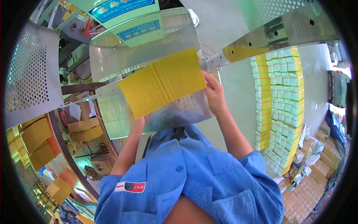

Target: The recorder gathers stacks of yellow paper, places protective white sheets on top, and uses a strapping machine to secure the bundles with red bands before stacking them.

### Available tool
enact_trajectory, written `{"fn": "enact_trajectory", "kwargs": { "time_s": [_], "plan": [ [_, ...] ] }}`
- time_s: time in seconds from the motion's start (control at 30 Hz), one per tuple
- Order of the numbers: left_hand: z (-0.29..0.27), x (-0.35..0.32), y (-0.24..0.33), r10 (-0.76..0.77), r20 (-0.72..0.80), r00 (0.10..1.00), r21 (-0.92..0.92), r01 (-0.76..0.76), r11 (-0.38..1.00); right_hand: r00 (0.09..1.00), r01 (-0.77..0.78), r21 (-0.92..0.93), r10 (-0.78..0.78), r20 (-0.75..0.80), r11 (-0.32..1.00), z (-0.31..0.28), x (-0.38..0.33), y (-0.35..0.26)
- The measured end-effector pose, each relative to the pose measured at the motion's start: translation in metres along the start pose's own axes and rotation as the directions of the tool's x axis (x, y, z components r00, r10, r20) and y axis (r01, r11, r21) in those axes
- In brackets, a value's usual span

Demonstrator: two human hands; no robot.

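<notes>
A wide yellow sheet-like piece (164, 82), perhaps paper, with creases across its middle, is tilted in front of me with its right end higher. My right hand (214, 91) is closed on its right edge, the fingertips partly hidden behind it. At the lower left corner, my left hand (136, 122) grips it from below, and most of those fingers are covered by the yellow piece. Beneath it lies a shiny metal work surface (115, 115). Whether the piece touches that metal, and whether it is one layer or several, I cannot tell.
Beyond the surface stands a shiny metal machine cover (126, 56). A perforated panel (33, 71) flanks it on the left, and a metal bar (261, 41) at the right. Long rows of yellow-and-white bundles (283, 93) stand on the floor. An open cardboard box (85, 128) sits at left.
</notes>
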State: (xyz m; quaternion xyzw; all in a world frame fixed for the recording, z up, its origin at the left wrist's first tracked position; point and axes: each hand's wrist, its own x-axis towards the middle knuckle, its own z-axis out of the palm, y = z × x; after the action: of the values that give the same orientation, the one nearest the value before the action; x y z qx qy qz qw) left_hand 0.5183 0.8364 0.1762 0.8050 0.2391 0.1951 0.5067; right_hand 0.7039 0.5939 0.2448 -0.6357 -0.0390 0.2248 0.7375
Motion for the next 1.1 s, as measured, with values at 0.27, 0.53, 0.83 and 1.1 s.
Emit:
{"fn": "enact_trajectory", "kwargs": {
  "time_s": [0.27,0.53,0.83,1.1],
  "plan": [
    [0.042,0.035,-0.003,0.093,0.051,0.994,0.015,-0.094,0.995,0.923,0.169,-0.225,-0.234,-0.307,0.960,-0.018,-0.007,-0.006],
    [0.027,0.044,0.026,-0.139,0.266,0.954,-0.638,0.283,0.716,0.671,0.695,-0.701,-0.497,0.551,0.161,0.029,-0.027,-0.117],
    [0.036,0.043,0.029,-0.143,0.145,0.979,-0.784,0.202,0.588,0.676,0.707,-0.708,-0.290,0.677,-0.006,0.079,0.011,-0.128],
    [0.036,0.035,0.018,-0.276,0.181,0.944,-0.749,0.314,0.583,0.680,0.714,-0.700,-0.238,0.693,0.003,0.069,0.011,-0.098]
  ]
}}
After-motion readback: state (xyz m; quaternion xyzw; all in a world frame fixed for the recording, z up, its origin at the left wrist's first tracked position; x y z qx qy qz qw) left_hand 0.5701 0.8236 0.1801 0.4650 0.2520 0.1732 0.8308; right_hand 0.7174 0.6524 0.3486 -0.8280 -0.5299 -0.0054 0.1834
